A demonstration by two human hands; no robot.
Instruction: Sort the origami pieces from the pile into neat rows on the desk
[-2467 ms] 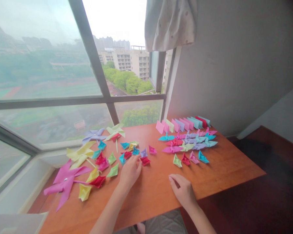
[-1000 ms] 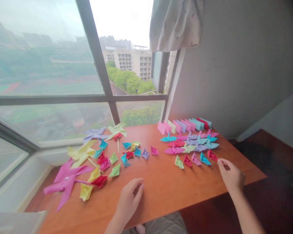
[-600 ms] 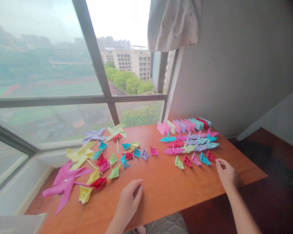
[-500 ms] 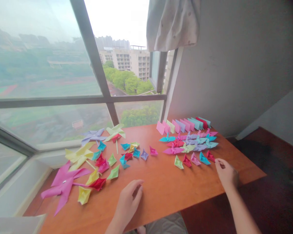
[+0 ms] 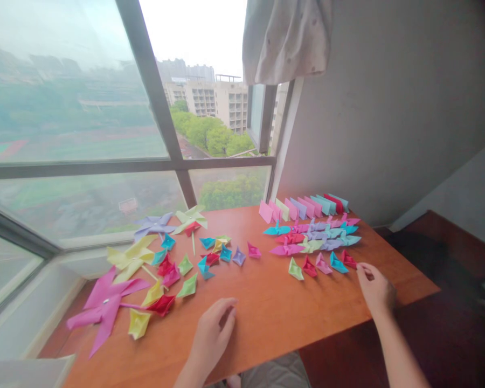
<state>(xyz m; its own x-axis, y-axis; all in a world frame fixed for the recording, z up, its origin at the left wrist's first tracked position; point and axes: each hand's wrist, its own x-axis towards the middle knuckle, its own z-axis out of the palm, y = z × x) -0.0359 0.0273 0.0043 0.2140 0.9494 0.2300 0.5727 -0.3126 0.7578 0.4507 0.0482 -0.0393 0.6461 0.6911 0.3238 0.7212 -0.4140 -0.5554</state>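
red paper fold (image 5: 348,259) just beside right hand (image 5: 375,292), fingers loose, empty; left hand (image 5: 214,333) slack, empty, on table (image 5: 275,307).

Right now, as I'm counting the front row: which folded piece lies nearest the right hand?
The red piece at the row's right end, just off the right hand; the other red sits second from left.

At my left, a large pink paper pinwheel (image 5: 105,304) lies flat, near a yellow paper pinwheel (image 5: 131,257). Ahead of me stands a grey-framed glass window (image 5: 157,108); a pale fabric curtain (image 5: 286,37) hangs bunched beside the grey plaster wall (image 5: 388,108)
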